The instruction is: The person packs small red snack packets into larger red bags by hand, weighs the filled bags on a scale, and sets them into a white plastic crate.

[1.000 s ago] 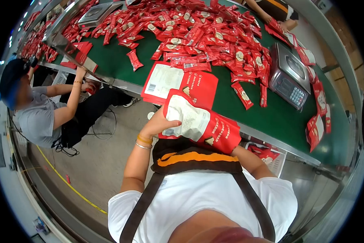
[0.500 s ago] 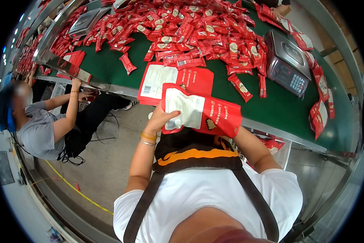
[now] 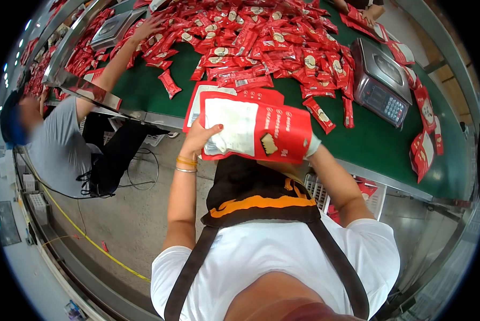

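A large red pouch with a white label panel (image 3: 285, 131) is held up in front of me, over the table's near edge. My left hand (image 3: 199, 137) grips its left edge, thumb on the front. At the pouch's lower right corner is my right hand (image 3: 313, 147), in a pale glove or cover, its fingers mostly hidden behind the pouch. Behind this pouch, another red pouch (image 3: 269, 94) lies flat on the green tabletop (image 3: 357, 144). Small red packets (image 3: 250, 48) form a big heap further back, with a few loose ones near it.
A digital scale (image 3: 381, 85) stands right of the heap, a second scale (image 3: 114, 29) at the back left. Red pouches (image 3: 423, 155) line the right edge. A co-worker (image 3: 63, 144) sits at left, arm over the table; another person's hand (image 3: 369, 15) is at top right. Crates (image 3: 378, 199) sit below.
The held pouch has moved slightly left and up and now looks flatter and more level. The co-worker at left has leaned in and stretched an arm to the packets.
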Action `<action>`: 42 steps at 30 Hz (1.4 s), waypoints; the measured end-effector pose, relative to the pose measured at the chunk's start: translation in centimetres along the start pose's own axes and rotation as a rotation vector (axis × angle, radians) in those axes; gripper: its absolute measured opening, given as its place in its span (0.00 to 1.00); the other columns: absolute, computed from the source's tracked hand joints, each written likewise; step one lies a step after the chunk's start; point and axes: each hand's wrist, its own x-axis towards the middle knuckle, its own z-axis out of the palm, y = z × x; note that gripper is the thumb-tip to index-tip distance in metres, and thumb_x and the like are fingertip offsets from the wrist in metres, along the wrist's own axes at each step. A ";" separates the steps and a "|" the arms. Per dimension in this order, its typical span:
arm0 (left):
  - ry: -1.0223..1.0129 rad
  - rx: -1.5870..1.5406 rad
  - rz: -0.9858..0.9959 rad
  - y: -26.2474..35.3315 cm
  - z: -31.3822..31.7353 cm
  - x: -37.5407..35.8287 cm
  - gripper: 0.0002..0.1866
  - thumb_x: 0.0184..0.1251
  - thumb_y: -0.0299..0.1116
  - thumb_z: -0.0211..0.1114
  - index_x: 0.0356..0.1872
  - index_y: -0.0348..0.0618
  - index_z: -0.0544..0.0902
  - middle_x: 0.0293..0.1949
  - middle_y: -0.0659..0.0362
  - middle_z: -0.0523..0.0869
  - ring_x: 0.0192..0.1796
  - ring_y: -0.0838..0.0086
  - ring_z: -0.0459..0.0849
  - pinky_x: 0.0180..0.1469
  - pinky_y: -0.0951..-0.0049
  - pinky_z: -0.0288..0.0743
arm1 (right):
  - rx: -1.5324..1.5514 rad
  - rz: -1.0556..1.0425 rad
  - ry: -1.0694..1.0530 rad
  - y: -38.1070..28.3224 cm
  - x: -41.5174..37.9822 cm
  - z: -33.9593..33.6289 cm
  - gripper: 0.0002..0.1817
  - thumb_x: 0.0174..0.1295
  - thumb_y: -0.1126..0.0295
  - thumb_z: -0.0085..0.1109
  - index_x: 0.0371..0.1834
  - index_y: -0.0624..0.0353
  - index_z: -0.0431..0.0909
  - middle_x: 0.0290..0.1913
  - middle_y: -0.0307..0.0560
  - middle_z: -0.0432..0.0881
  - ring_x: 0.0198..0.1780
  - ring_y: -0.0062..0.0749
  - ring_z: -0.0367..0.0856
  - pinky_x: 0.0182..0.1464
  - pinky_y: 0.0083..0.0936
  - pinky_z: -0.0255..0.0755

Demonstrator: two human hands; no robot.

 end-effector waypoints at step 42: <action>0.409 1.495 0.469 1.8 4.6 2.8 0.47 0.53 0.46 0.75 0.74 0.44 0.62 0.71 0.41 0.66 0.75 0.48 0.62 0.72 0.42 0.54 | -0.717 -0.255 0.002 3.7 6.6 -3.3 0.17 0.63 0.67 0.63 0.51 0.67 0.81 0.49 0.45 0.85 0.51 0.28 0.81 0.53 0.29 0.74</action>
